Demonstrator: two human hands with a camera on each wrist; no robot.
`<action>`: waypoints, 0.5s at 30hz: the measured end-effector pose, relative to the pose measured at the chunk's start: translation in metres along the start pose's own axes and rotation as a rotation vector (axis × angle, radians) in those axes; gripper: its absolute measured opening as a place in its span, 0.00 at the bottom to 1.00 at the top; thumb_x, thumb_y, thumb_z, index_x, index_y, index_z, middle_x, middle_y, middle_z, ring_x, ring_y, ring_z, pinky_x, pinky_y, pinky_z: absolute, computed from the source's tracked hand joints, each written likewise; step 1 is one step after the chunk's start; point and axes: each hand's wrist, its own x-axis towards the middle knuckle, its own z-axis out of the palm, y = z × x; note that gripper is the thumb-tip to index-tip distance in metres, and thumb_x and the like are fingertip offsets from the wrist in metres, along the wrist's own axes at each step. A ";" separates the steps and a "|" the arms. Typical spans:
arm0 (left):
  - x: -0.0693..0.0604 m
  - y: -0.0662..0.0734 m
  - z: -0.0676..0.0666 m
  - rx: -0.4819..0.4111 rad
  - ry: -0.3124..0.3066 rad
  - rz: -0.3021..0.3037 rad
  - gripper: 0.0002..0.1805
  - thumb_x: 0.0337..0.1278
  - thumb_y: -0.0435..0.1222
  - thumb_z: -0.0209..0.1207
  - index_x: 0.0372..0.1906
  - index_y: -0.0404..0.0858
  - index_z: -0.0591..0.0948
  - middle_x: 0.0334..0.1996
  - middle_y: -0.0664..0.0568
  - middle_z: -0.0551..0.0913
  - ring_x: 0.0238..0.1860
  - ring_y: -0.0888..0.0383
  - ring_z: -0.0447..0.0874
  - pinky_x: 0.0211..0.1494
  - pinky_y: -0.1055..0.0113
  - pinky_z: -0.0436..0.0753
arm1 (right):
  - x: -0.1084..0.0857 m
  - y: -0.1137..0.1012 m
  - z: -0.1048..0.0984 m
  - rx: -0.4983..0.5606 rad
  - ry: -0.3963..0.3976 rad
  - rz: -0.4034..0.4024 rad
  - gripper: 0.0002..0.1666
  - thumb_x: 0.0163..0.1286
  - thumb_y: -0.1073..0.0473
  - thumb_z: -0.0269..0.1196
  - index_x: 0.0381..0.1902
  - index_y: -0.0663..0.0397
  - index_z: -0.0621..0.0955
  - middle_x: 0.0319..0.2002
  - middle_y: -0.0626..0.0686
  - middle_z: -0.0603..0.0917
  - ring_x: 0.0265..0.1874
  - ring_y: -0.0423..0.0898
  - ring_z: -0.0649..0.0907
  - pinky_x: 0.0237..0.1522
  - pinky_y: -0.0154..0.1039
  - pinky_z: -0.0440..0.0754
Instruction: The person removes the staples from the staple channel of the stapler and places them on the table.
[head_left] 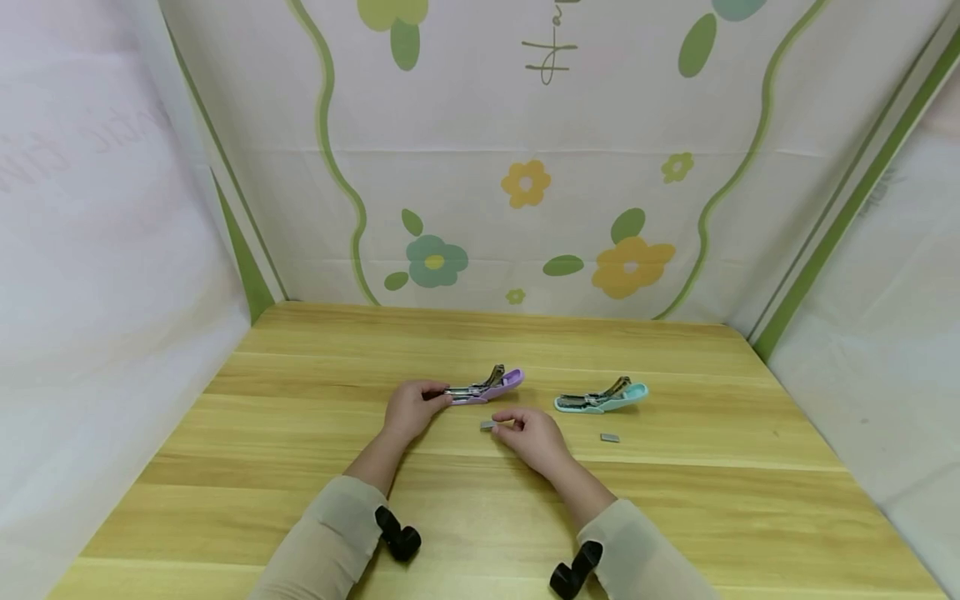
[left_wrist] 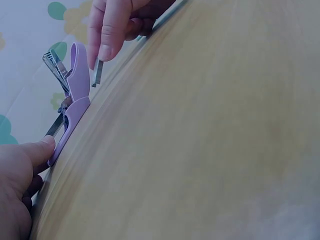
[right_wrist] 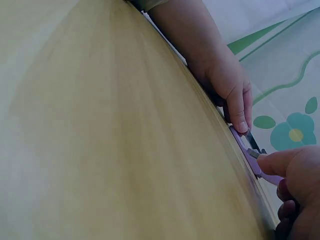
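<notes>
A purple stapler [head_left: 512, 381] lies on the table with its top raised and its metal channel exposed. My left hand [head_left: 408, 412] grips its low front end between thumb and fingers; in the left wrist view the thumb lies by the metal channel of the stapler [left_wrist: 79, 82]. My right hand [head_left: 538, 442] pinches a short grey strip of staples [head_left: 487, 425] between thumb and fingers, just in front of the stapler and apart from it. In the right wrist view, the strip's end [right_wrist: 253, 153] sticks out past the thumb, partly covering the purple stapler.
Right of the purple one, a light teal stapler [head_left: 637, 393] lies with its top raised. A second grey strip of staples [head_left: 610, 437] rests in front of it. White flowered cloth [head_left: 465, 192] stands behind the wooden table [head_left: 300, 350], with pale cloth at both sides.
</notes>
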 end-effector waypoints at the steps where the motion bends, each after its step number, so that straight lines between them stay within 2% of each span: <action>1: 0.000 0.000 0.000 -0.002 0.000 -0.001 0.13 0.57 0.42 0.67 0.46 0.43 0.88 0.46 0.48 0.88 0.50 0.50 0.84 0.55 0.53 0.81 | 0.000 0.000 0.000 -0.008 -0.003 -0.002 0.09 0.62 0.54 0.69 0.41 0.46 0.88 0.14 0.43 0.69 0.15 0.39 0.67 0.18 0.30 0.63; 15: 0.001 -0.004 0.001 0.000 0.005 0.010 0.13 0.57 0.42 0.68 0.45 0.43 0.88 0.45 0.48 0.88 0.50 0.49 0.84 0.55 0.53 0.81 | -0.003 -0.007 0.001 -0.144 -0.025 0.021 0.09 0.60 0.56 0.70 0.40 0.47 0.88 0.24 0.45 0.80 0.25 0.41 0.73 0.31 0.35 0.70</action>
